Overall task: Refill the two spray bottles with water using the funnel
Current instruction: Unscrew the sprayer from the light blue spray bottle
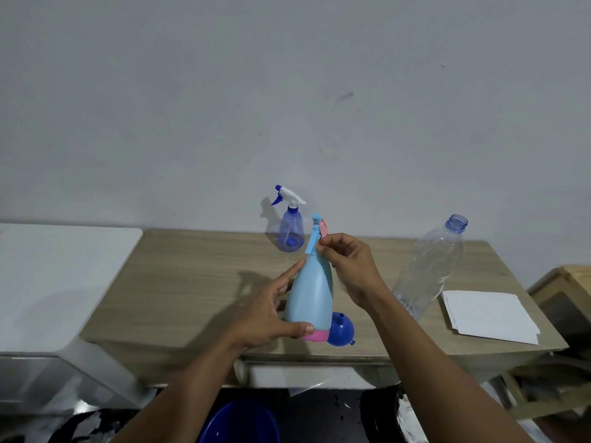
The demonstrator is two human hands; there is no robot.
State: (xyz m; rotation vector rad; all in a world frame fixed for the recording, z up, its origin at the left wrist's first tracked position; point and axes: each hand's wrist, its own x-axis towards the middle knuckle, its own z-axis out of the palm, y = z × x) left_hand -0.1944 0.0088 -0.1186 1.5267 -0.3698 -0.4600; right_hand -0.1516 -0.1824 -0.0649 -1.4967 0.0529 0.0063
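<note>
A matt, opaque light blue plastic spray bottle [311,295] stands on a pale wood-grain table [192,282]. Far behind, a translucent blue plastic spray bottle [290,230]. Right, a clear crinkled plastic bottle [428,270] and white paper sheets [489,314]. Glossy blue plastic funnel [341,330].

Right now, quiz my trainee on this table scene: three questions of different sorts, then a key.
1. True or false: the clear water bottle has its cap on.
2. Which hand holds the body of the light blue spray bottle? A) left hand B) right hand C) neither
3. Fill in: the blue funnel sits on the wooden table beside that bottle's ___ base.
Key: 1 false, its neck is open. 2 A; the right hand pinches the sprayer head. 3 pink.
</note>
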